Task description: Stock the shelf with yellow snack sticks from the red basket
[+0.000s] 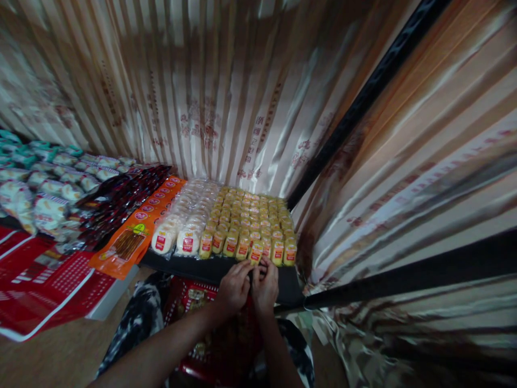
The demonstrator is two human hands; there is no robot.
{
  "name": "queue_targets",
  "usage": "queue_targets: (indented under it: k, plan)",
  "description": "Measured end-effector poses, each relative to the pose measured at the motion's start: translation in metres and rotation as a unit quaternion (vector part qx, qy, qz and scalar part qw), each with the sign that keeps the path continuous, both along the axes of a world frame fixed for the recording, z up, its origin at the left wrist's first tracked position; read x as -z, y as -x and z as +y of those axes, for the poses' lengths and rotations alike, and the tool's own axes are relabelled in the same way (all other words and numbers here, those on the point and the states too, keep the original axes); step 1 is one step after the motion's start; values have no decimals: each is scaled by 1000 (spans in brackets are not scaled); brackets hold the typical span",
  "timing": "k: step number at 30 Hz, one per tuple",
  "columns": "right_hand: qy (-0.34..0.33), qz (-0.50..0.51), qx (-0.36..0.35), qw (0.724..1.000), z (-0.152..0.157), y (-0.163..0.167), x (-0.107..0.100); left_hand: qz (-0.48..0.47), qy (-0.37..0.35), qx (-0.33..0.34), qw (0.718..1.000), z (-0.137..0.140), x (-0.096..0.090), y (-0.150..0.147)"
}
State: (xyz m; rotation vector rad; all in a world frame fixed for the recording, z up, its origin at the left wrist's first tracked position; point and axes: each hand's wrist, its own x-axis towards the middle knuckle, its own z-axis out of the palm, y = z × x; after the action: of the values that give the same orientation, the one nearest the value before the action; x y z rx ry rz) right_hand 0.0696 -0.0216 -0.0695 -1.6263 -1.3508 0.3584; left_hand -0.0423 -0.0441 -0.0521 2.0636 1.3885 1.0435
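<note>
My left hand (235, 284) and my right hand (265, 284) are close together at the front edge of a dark shelf (285, 284). Between their fingertips is a small yellow snack pack (256, 253) with a red label, pinched from both sides. It sits in front of tight rows of matching yellow packs (254, 213) on the shelf. Left of those stand rows of round white packaged snacks (187, 242), also with red labels. My fingers hide the lower part of the held pack.
Below my arms a red basket (188, 291) holds yellowish packs. Leftward lie an orange snack packet (125, 245), dark shiny packets (125, 196), white packets (50, 210) and a red box (52, 288). Black shelf posts (355, 108) and printed sheeting (226, 108) bound the back and right.
</note>
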Motion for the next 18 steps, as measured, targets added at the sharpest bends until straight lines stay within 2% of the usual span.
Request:
queue_targets:
  k: [6, 18]
  plan:
    - [-21, -89, -30, 995, 0, -2, 3, -1, 5, 18, 1000, 1, -5, 1]
    - [-8, -127, -31, 991, 1, 0, 13, -9, 13, 1, 1000, 5, 8, -6]
